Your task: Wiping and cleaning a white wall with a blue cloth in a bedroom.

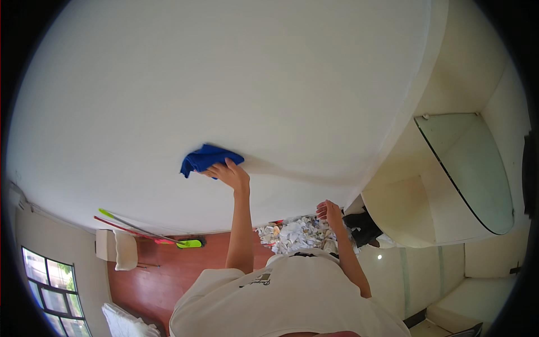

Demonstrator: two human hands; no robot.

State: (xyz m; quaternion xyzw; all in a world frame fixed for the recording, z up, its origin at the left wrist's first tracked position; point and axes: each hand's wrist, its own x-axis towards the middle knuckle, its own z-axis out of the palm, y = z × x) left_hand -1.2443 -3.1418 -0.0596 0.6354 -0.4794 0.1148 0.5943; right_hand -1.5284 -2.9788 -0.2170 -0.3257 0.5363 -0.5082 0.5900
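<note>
A blue cloth [210,158] lies pressed flat against the white wall [273,92], its left end folded and bunched. My left hand [227,172] is on the cloth's lower edge, fingers partly hidden by it, thumb laid over it. To the right and lower down, my right hand [329,210] is raised near the wall's foot with its fingers loosely curled and nothing seen in it. Behind that hand, on the floor, is a heap of crumpled white paper scraps [290,234].
A green broom [189,243] and a red-handled tool [122,226] lean on the wall at left. A glass shelf [471,168] and a curved cream ledge [400,219] stand out at right. A black object [364,227] sits beside the paper heap.
</note>
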